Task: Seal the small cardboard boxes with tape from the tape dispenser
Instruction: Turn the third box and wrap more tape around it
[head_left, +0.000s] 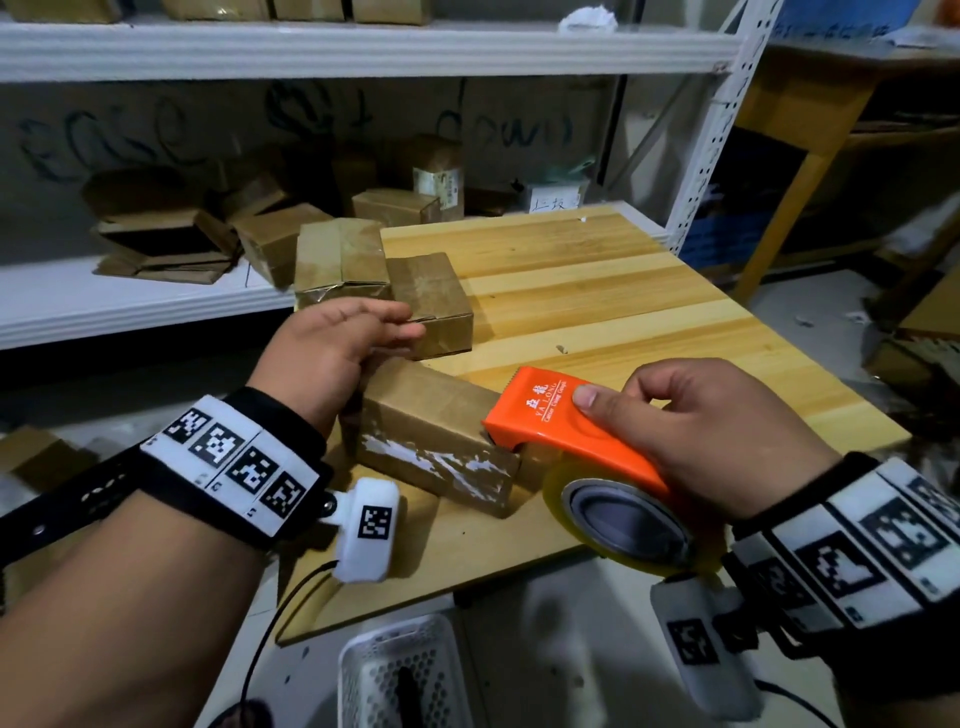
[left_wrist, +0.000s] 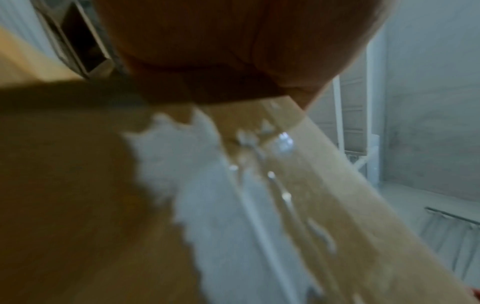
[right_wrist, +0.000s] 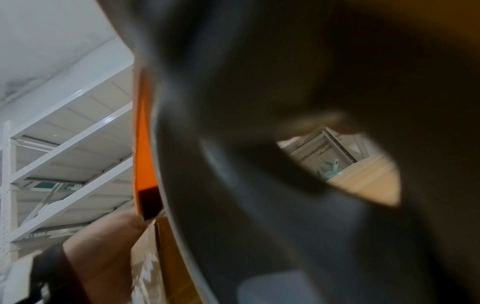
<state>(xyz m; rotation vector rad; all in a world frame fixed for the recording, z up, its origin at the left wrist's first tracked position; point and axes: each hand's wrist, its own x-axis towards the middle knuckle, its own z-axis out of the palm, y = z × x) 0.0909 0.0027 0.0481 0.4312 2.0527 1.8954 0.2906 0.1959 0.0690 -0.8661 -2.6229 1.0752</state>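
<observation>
A small cardboard box (head_left: 431, 426) with a torn white label lies near the front left of the wooden table (head_left: 623, 312); the left wrist view shows it close up (left_wrist: 233, 205). My left hand (head_left: 400, 322) reaches over its far left end with fingers nearly straight, the tips against a second box (head_left: 436, 301) behind it. My right hand (head_left: 618, 395) grips the orange tape dispenser (head_left: 561, 431), thumb on its side. The dispenser's front sits against the near box's right end. The clear tape roll (head_left: 623, 514) hangs off the table's front edge. Dispenser (right_wrist: 142, 144) and roll fill the right wrist view.
A third taped box (head_left: 340, 260) stands at the table's back left corner. More boxes (head_left: 208, 228) lie piled on the white metal shelf (head_left: 130, 306) behind. A white perforated basket (head_left: 400, 675) sits below the table's front edge. The table's right half is bare wood.
</observation>
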